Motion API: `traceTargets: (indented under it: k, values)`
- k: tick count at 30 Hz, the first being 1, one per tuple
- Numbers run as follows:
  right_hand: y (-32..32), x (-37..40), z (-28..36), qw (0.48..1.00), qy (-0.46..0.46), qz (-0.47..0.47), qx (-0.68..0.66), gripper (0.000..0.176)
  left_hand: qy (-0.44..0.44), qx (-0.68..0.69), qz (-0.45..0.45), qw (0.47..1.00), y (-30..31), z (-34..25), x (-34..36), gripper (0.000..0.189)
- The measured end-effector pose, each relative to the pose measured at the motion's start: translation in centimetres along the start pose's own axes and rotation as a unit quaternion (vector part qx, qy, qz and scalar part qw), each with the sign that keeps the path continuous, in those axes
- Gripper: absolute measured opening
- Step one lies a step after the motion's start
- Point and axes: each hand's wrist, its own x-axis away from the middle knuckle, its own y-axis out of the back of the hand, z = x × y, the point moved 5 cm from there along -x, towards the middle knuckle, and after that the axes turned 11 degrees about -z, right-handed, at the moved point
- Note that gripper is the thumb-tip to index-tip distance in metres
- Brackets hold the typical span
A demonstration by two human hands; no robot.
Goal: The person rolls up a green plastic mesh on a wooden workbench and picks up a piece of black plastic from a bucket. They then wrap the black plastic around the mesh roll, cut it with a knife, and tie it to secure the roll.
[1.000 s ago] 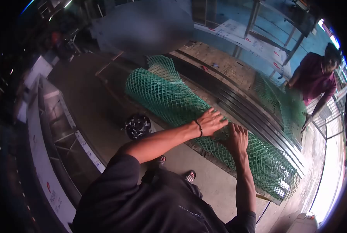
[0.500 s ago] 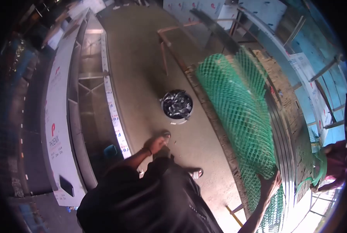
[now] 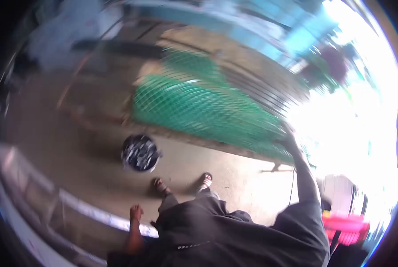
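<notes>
Green plastic mesh, partly rolled, lies along a long bench in front of me. At its right end my right hand grips the edge of the mesh, with the arm stretched forward; motion blur softens the fingers. My left hand hangs low at my side, away from the bench. Its fingers are loosely curled, and nothing shows in them. Long dark metal strips run along the bench behind the mesh.
On the floor, left of my feet, stands a dark bucket filled with scraps. A long framed panel runs behind my left hand. Beyond the bench a blurred person stands at the upper right. A red plastic object is at lower right.
My view has swung right, so the bench now runs across it. My right hand remains at the mesh's end. My left hand has dropped lower beside my body.
</notes>
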Motion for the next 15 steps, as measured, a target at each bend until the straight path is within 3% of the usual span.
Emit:
traceTargets:
  k: [1,3,4,6,7,9,10,12,15]
  values:
    - [-0.3,0.4,-0.3,0.999,-0.001,-0.015,0.030,0.094,0.033,0.043,-0.029,0.998,0.7,-2.9,0.7,0.042]
    - [0.4,0.8,1.2,0.997,0.053,-0.049,0.040,0.091,0.022,0.010,-0.012,1.000,2.6,-6.7,-0.1,0.038]
    - [0.7,0.8,0.7,0.997,0.034,-0.055,0.041,0.091,0.010,-0.004,-0.004,1.000,2.9,-8.6,-0.8,0.038]
    - [0.5,0.9,0.8,0.992,0.088,-0.090,0.019,0.091,-0.132,-0.081,-0.017,0.988,3.4,-12.2,-2.4,0.029]
    - [0.3,1.2,0.7,0.994,0.066,-0.083,0.034,0.088,-0.150,-0.082,-0.017,0.985,3.3,-14.6,-3.4,0.029]
    - [0.5,1.6,0.8,0.990,0.080,-0.114,0.017,0.087,-0.080,0.013,0.050,0.995,3.0,-16.3,-1.3,0.020]
    - [0.3,1.7,0.7,0.990,0.076,-0.114,0.018,0.086,-0.095,0.018,0.048,0.994,2.6,-18.3,-1.4,0.020]
    - [0.3,3.1,1.6,0.988,0.087,-0.129,0.011,0.090,-0.232,0.011,0.084,0.969,0.8,-20.8,-2.1,0.015]
    - [-0.2,3.1,0.8,0.989,0.097,-0.114,0.010,0.090,-0.246,0.007,0.100,0.964,-1.6,-24.4,-2.9,0.014]
